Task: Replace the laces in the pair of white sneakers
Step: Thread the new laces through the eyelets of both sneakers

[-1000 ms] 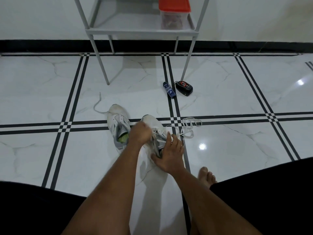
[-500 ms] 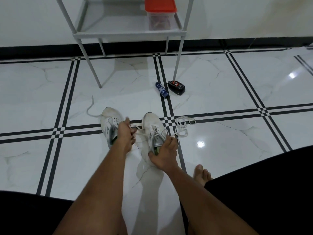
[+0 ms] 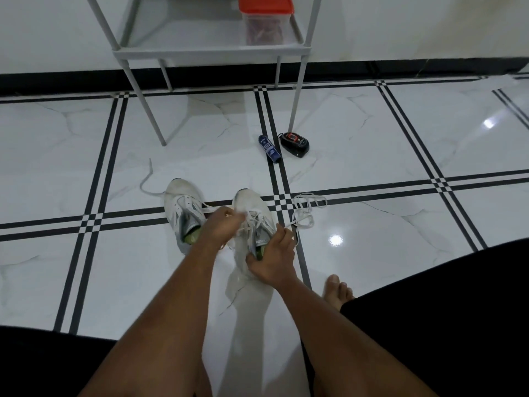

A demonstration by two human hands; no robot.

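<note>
**Working the lace on the right-hand sneaker**

A person is sitting on the tiled floor (image 3: pixel 372 239) with both arms reaching forward to the right sneaker (image 3: pixel 252 213), which serves here as the landmark. The left hand (image 3: pixel 220 224) is hovering over its lacing, fingers curled and pinching a strand of the white lace (image 3: pixel 252 217) just at the eyelets, apparently so that the strand can be drawn through. The right hand (image 3: pixel 274 259) is gripping the sneaker at its heel and collar, thumb pressing on the near side and fingers wrapping the far side; this seems meant to be steadying the shoe against the pull of the other hand. A strand is also running past its fingers toward the loose coil of lace (image 3: pixel 306 209) lying on the floor just to the right of the sneaker.

Just to the left of that sneaker, the other sneaker (image 3: pixel 183 213) is standing upright and untouched, its own lace end (image 3: pixel 147 181) trailing away further left. Well beyond the landmark sneaker, toward the wall, a small blue tube (image 3: pixel 269 148) and a dark polish container (image 3: pixel 294 144) are lying side by side near a leg of the grey rack (image 3: pixel 206 53), whose shelf is carrying a red-lidded box (image 3: pixel 266 18). Near the right of the sneaker, a bare foot (image 3: pixel 337 290) is resting on the floor.

Whether the lace is going in or coming out cannot be told.
</note>
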